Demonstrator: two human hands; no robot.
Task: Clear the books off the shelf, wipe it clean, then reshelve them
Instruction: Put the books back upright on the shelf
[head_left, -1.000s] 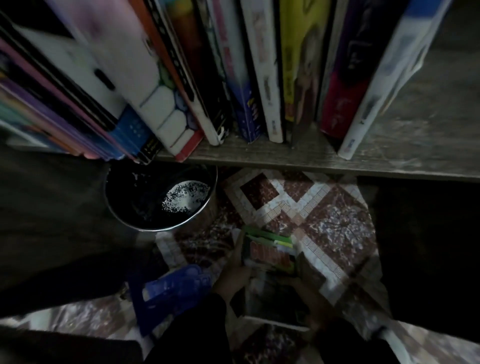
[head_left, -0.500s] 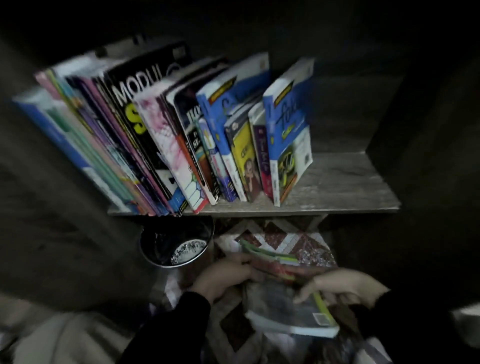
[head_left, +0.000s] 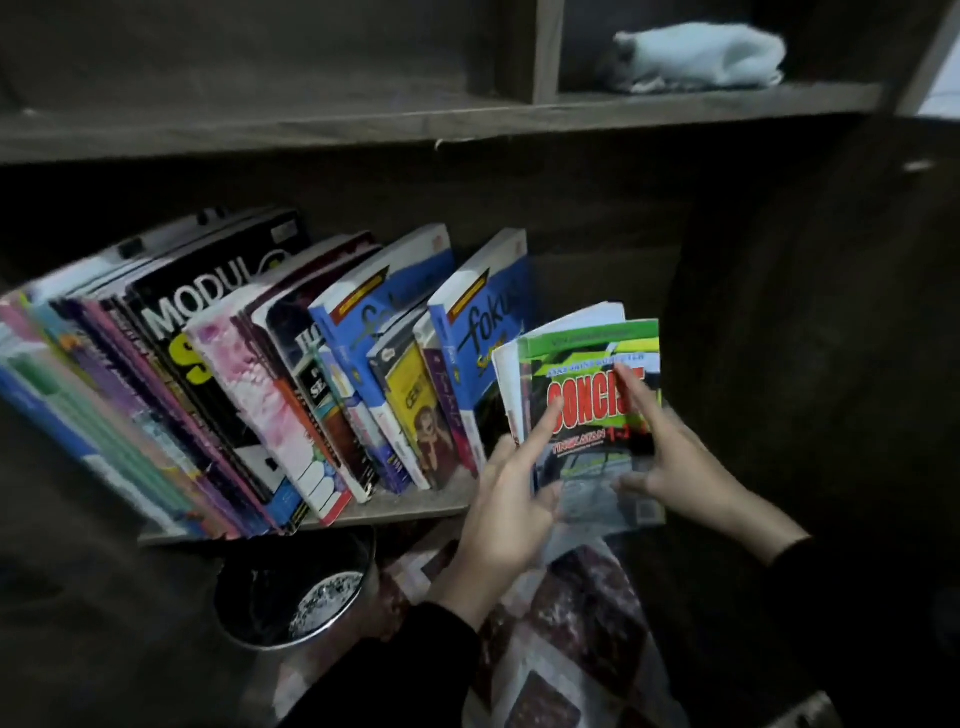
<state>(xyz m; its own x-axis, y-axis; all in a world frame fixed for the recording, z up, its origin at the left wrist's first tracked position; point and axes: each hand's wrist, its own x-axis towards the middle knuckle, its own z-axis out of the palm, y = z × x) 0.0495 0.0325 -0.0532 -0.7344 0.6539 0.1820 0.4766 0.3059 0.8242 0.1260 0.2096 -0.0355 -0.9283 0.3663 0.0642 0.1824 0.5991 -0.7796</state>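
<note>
A row of books (head_left: 244, 374) leans to the left on the lower wooden shelf (head_left: 410, 506). The blue "fokus" book (head_left: 483, 338) is the last one at the row's right end. Just right of it, both hands hold a green "CONCISE" book (head_left: 592, 358) upright over the shelf's free right part, with a thinner white book pressed behind it. My left hand (head_left: 506, 509) grips the lower left edge, its index finger lying on the cover. My right hand (head_left: 675, 457) holds the right side, with fingers across the cover and the thumb below.
A folded white cloth (head_left: 696, 57) lies in a compartment of the shelf above. A black bucket with a metal rim (head_left: 296, 597) stands on the patterned tile floor (head_left: 582, 623) below the shelf. A dark side panel closes the shelf on the right.
Both hands have lifted the green book from the floor up to the shelf, beside the blue "fokus" book. The view has swung up and back, so the upper shelf now shows.
</note>
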